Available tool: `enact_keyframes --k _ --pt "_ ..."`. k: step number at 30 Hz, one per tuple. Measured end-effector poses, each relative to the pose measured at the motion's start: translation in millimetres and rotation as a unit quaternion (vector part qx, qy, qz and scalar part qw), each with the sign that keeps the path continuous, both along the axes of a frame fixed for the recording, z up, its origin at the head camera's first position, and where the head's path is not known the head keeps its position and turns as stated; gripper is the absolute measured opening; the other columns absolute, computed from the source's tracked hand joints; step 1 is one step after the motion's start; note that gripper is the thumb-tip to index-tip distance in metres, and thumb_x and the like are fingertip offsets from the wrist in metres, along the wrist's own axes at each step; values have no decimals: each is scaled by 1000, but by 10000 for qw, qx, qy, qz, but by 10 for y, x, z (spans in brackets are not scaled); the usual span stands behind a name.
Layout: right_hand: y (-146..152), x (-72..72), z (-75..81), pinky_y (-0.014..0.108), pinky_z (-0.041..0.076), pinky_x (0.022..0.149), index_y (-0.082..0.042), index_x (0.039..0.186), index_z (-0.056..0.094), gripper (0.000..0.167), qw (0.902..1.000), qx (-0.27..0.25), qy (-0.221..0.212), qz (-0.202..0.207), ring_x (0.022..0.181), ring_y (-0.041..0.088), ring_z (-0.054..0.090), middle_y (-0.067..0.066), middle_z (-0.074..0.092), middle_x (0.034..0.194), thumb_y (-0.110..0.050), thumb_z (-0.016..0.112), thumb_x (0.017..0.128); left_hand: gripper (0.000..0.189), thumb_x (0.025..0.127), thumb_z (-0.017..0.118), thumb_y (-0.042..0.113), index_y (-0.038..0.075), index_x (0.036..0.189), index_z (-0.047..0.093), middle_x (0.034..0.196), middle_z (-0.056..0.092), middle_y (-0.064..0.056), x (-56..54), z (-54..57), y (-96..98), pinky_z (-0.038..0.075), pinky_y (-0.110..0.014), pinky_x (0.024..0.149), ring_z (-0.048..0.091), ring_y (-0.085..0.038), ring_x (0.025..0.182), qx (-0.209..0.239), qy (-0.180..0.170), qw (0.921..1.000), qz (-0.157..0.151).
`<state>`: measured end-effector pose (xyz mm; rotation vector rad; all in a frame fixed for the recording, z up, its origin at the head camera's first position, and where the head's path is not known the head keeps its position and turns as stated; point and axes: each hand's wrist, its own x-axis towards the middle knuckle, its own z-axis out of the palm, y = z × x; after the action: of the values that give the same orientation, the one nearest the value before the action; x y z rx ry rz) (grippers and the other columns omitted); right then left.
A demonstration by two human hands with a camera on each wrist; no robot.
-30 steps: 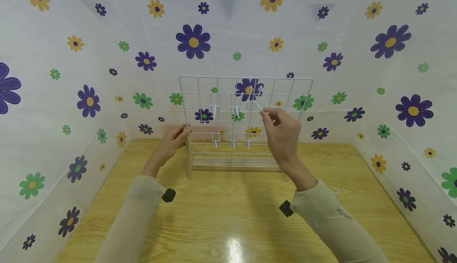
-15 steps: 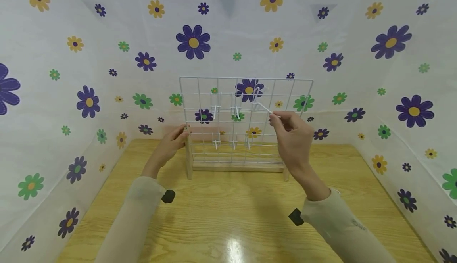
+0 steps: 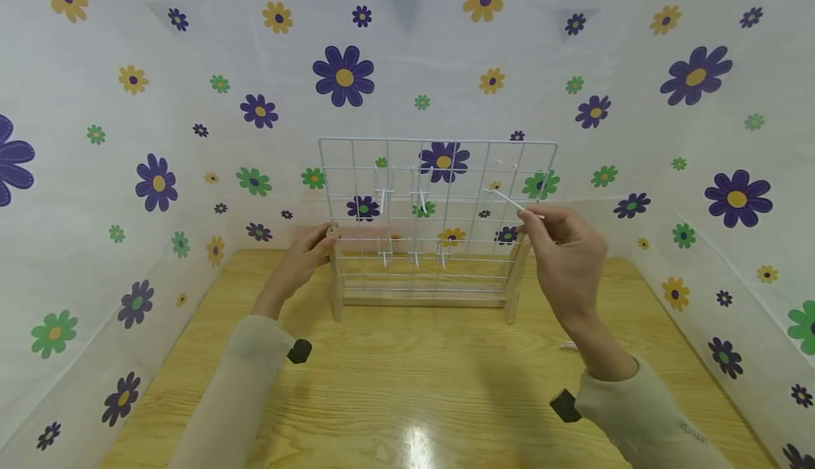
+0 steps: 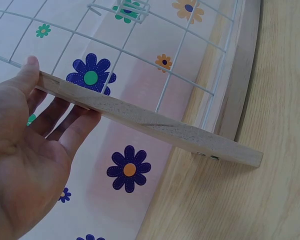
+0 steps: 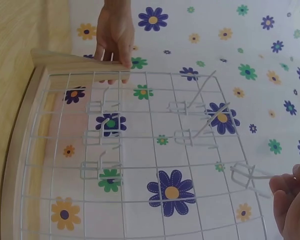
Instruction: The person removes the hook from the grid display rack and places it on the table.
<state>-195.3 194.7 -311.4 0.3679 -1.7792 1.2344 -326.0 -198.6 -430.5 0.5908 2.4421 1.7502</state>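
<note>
Thumb and fingertips of the right hand [image 3: 569, 264] pinch a white hook [image 3: 509, 201] by its arm, at the upper right of the wire grid [image 3: 395, 140]; I can't tell whether it touches. The left hand [image 3: 302, 260] grips the left wooden post [image 3: 337, 285]. Hanging a hook seems in hand; next calls for lining its back up with a wire.

The head view looks forward and down at the wire grid rack [image 3: 417, 218] on the table [image 3: 376, 370]. The left wrist view sits close beside its wooden upright [image 4: 150, 119]; the sideways-turned right wrist view faces the rack from farther back. All three share the left grip [image 5: 115, 42].
</note>
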Motion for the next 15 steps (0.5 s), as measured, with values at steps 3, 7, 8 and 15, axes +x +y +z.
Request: enact_keyframes --k 3,7,8,15 --pt "81 51 -28 14 30 45 11 98 74 7 9999 -69 -137 -10 65 1 64 -9 72 81 11 72 91 62 113 44 35 6 164 25 164 32 -24 0 -1 5 39 -54 116 36 -44 147 30 -4 10000 7" --pt "179 115 -74 15 29 44 11 98 74 6 9996 -52 -249 -98 63 1 63 -17 71 82 9 72 93 62 113 44 34 3 163 25 163 31 -26 2 -4 7 39 -54 115 36 -45 146 62 50 10000 -2" --pt "204 126 -88 15 28 43 10 98 74 6 9996 -36 -247 -116 63 1 63 -17 71 82 9 71 93 62 113 44 34 3 163 25 163 31 -27 3 -4 5 39 -55 115 36 -46 146 53 70 10000 -4" --pt "391 218 -179 9 38 49 8 99 75 7 9985 -35 -364 -396 69 3 68 -8 74 83 7 73 92 63 113 43 35 2 163 25 163 32 -25 10 3 3 42 -53 114 38 -45 146 13 78 10000 43"
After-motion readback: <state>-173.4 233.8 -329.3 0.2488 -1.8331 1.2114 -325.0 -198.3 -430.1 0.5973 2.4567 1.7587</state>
